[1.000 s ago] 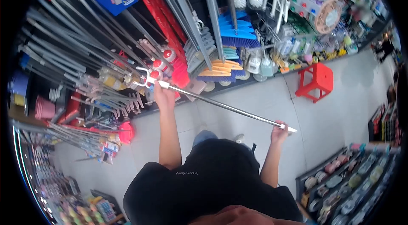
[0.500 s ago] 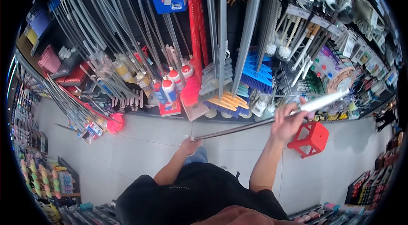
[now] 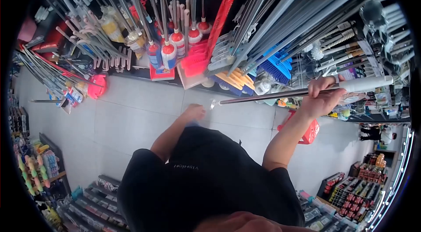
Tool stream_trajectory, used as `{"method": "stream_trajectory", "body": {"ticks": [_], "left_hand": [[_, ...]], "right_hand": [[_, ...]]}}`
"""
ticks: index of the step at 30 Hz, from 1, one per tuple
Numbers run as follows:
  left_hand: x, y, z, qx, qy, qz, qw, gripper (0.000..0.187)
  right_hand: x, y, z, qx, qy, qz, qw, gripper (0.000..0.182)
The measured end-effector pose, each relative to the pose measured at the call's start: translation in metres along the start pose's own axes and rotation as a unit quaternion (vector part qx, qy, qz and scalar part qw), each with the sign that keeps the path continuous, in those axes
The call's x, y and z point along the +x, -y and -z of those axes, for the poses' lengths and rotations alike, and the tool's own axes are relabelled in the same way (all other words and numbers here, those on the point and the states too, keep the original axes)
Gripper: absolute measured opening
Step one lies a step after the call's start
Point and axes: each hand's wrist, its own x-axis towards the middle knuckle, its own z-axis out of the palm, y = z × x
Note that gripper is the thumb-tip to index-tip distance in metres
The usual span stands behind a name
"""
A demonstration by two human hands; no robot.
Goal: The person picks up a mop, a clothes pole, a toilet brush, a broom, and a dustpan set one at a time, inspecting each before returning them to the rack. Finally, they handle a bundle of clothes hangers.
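My right hand is wrapped round a long metal pole near its thick white end, which points right. The pole lies almost level across my front, its thin end with a small pale tip pointing left. Just left of that tip is my left hand, a small gap away from it over the floor. Motion smears its fingers. Behind the pole, blue brooms and orange-yellow brooms stand at the shelf foot.
Mops with red-and-white heads and a pink dustpan line the shelf. A red stool stands beyond my right forearm. More poles and a pink-red piece are at the left. A person is far right.
My left hand has come off the pole's thin end. The right hand and pole have moved right and up, and the view has turned.
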Motion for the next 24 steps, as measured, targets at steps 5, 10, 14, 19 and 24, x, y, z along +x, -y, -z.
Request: {"method": "stream_trajectory", "body": {"ticks": [5,10,14,19,24], "left_hand": [[0.016,-0.037,0.013,-0.002,0.019,-0.047,0.999,0.031],[0.049,-0.076,0.007,0.023,0.067,-0.097,0.993,0.029],[0.039,-0.158,-0.050,0.075,0.071,-0.208,0.973,0.032],[0.001,-0.287,-0.146,0.206,-0.020,-0.555,0.806,0.041],[-0.069,-0.392,-0.223,0.236,-0.131,-0.701,0.660,0.066]], "right_hand": [[0.024,-0.018,-0.011,-0.047,-0.006,0.020,0.999,0.047],[0.048,-0.025,-0.021,-0.052,-0.002,0.012,0.999,0.046],[0.076,-0.027,-0.040,-0.057,0.006,0.028,0.998,0.036],[0.117,-0.035,-0.062,-0.101,0.028,0.027,0.994,0.031],[0.155,-0.039,-0.083,-0.111,0.028,0.033,0.993,0.034]]}}
